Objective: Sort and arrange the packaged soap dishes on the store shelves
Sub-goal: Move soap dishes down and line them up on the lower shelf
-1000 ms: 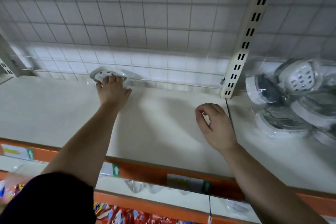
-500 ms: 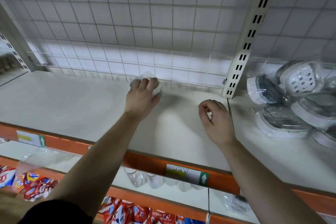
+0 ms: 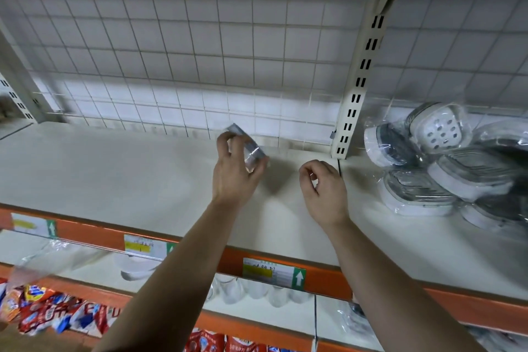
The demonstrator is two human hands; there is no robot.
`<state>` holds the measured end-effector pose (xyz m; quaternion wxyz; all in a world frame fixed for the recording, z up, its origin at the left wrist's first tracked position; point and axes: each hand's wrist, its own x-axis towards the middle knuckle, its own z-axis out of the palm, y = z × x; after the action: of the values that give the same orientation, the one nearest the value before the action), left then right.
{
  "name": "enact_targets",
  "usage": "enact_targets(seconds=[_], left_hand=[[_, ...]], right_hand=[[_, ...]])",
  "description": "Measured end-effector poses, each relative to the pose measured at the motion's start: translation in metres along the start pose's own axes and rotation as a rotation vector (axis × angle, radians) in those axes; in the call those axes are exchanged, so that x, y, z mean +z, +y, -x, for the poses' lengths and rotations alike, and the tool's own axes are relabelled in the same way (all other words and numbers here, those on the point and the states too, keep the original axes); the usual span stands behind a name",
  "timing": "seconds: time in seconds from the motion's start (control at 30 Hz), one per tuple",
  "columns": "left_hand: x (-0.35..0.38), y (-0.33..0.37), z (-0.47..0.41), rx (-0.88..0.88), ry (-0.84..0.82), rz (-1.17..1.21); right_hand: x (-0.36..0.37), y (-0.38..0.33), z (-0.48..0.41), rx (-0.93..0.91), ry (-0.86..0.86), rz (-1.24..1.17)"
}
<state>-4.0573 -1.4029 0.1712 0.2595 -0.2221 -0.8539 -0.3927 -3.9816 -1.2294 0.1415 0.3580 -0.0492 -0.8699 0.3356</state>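
Observation:
My left hand (image 3: pixel 234 171) grips a packaged soap dish (image 3: pixel 249 146), white and grey in clear wrap, tilted on edge just above the white shelf (image 3: pixel 114 168) near the wire back grid. To its right, my right hand (image 3: pixel 325 188) hovers over the shelf with fingers curled and nothing in them. A pile of several packaged soap dishes (image 3: pixel 445 168), white with grey inserts, lies on the shelf section right of the upright post (image 3: pixel 357 86).
The wire grid backing (image 3: pixel 200 51) closes the shelf's rear. An orange shelf edge with price labels (image 3: pixel 273 270) runs along the front. Below are clear glass cups (image 3: pixel 243 290) and red snack packets (image 3: pixel 57 314).
My left hand has carried the soap dish from the shelf's far left toward the right and lifted and tilted it. My right hand has stayed put, fingers curled.

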Motion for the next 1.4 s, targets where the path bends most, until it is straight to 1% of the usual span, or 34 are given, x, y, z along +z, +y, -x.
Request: enact_targets(seconds=[0.13,0.2,0.33,0.4,0.5,0.57,0.67,0.73,0.8,0.87,0.93,1.0,1.1,1.27,1.4], left_hand=[[-0.003,-0.012,0.002,-0.122,0.037,0.066],[-0.004,-0.016,0.002,-0.12,0.036,0.106],[-0.002,-0.015,0.002,-0.085,-0.09,0.143],[0.002,-0.016,0.002,-0.097,-0.167,0.089],[0.008,-0.021,0.003,-0.082,-0.251,-0.079],[0.009,-0.022,0.002,-0.047,-0.245,-0.102],[0.014,-0.024,0.001,0.091,-0.207,-0.144],[0.016,-0.022,0.001,0.175,-0.251,-0.206],[0.018,-0.022,0.002,0.223,-0.298,-0.242],[0.019,-0.024,0.002,0.224,-0.318,-0.227],[0.018,-0.022,0.002,0.218,-0.317,-0.2],[0.017,-0.019,0.003,0.228,-0.309,-0.192],[0.016,-0.016,0.003,0.226,-0.309,-0.185],[0.016,-0.018,0.003,0.246,-0.294,-0.185],[0.016,-0.016,0.004,0.241,-0.296,-0.206]], right_hand=[[0.0,-0.001,0.001,0.007,0.012,0.0],[0.0,-0.002,0.001,0.014,0.016,-0.001],[-0.001,-0.002,0.0,0.016,0.053,-0.018],[-0.002,-0.001,-0.001,0.026,0.094,-0.042],[-0.003,-0.001,-0.002,0.051,0.16,-0.07],[-0.006,0.0,-0.002,0.057,0.188,-0.079],[-0.018,-0.002,-0.006,0.065,0.253,-0.07],[-0.03,0.001,-0.014,0.061,0.334,0.006],[-0.043,0.006,-0.023,0.047,0.396,0.149],[-0.056,0.015,-0.03,0.058,0.446,0.259],[-0.07,0.026,-0.036,0.116,0.468,0.35],[-0.083,0.032,-0.041,0.203,0.41,0.417],[-0.095,0.033,-0.049,0.338,0.24,0.483],[-0.1,0.029,-0.063,0.416,0.073,0.595],[-0.103,0.029,-0.068,0.449,0.018,0.601]])
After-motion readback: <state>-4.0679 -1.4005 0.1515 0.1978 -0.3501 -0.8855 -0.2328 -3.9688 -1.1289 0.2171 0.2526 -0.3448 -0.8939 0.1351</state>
